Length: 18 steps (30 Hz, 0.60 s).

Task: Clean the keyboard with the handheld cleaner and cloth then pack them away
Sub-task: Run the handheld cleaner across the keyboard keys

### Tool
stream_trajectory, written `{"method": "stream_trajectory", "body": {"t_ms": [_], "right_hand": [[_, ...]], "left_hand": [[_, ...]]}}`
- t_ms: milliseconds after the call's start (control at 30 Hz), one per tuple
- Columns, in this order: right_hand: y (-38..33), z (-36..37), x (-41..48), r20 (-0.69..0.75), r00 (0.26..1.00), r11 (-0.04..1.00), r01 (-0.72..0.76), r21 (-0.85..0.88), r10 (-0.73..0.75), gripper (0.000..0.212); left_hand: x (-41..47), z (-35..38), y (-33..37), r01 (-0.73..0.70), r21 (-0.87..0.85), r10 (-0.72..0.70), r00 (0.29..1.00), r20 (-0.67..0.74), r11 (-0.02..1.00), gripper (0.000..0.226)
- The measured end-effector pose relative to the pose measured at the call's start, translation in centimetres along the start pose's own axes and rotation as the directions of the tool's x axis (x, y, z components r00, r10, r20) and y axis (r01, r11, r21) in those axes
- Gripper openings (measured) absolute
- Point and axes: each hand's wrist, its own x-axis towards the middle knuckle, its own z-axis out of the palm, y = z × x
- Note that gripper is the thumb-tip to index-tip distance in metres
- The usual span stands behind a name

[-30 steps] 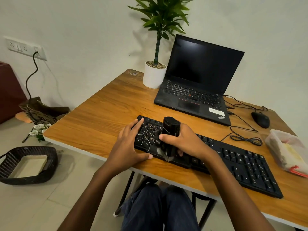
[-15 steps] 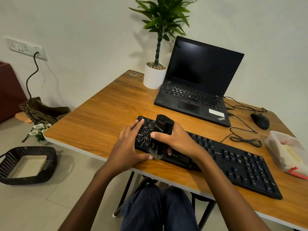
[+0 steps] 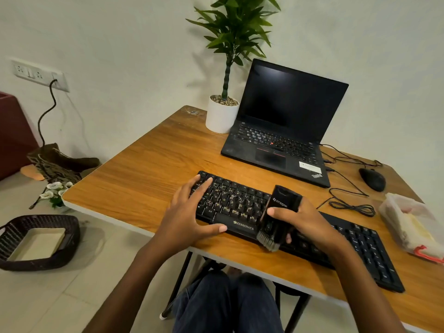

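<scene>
Here the brushing step with the cleaner looks to be in hand. The right hand (image 3: 305, 222) has fingers and thumb clamped round the handheld cleaner (image 3: 281, 212), which is tilted with its brush end down on the near edge of the keyboard (image 3: 240, 205), about midway along. The left hand (image 3: 189, 215) lies flat on the keyboard's left end, fingers straight and spread, steadying it. The next move probably calls for drawing the brush along the rows toward the keyboard's right end. Right of the keyboard, a clear container (image 3: 408, 222) holds something pale; whether it is the cloth cannot be told. Just behind the keyboard a coiled cable (image 3: 348, 205) could snag. Farther behind stand a mouse (image 3: 372, 179), a laptop (image 3: 283, 131) and a potted plant (image 3: 222, 115).
</scene>
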Motion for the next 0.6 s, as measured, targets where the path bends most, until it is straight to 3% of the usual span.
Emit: {"method": "stream_trajectory", "body": {"t_ms": [100, 167, 233, 367, 467, 600], "right_hand": [[-0.2, -0.9, 0.1, -0.043, 0.999, 1.0, -0.013, -0.009, 0.013, 0.027], [-0.2, -0.8, 0.7, -0.148, 0.989, 1.0, -0.014, -0.005, 0.013, 0.024], [-0.2, -0.5, 1.0, -0.256, 0.966, 1.0, -0.024, -0.008, 0.021, 0.02], [-0.1, -0.4, 1.3, -0.216, 0.976, 0.999, -0.032, 0.016, 0.035, 0.015], [0.0, -0.5, 1.8, -0.33, 0.944, 0.999, -0.033, -0.022, 0.023, 0.019], [-0.1, -0.4, 2.0, -0.201, 0.98, 1.0, -0.011, 0.003, 0.011, 0.014]], "left_hand": [[0.2, 1.3, 0.5, -0.046, 0.264, 0.059, 0.997, -0.043, 0.964, 0.114], [0.4, 2.0, 0.9, -0.043, 0.331, 0.078, 0.993, -0.091, 0.943, 0.117], [0.5, 2.2, 0.9, 0.0, 0.319, 0.044, 0.99, -0.131, 0.948, 0.118], [0.4, 2.3, 0.7, 0.03, 0.292, 0.021, 0.986, -0.168, 0.956, 0.12], [0.4, 2.3, 0.7, 0.029, 0.301, 0.025, 0.984, -0.175, 0.953, 0.119], [0.5, 2.4, 0.7, 0.031, 0.304, 0.027, 0.982, -0.186, 0.952, 0.119]]}}
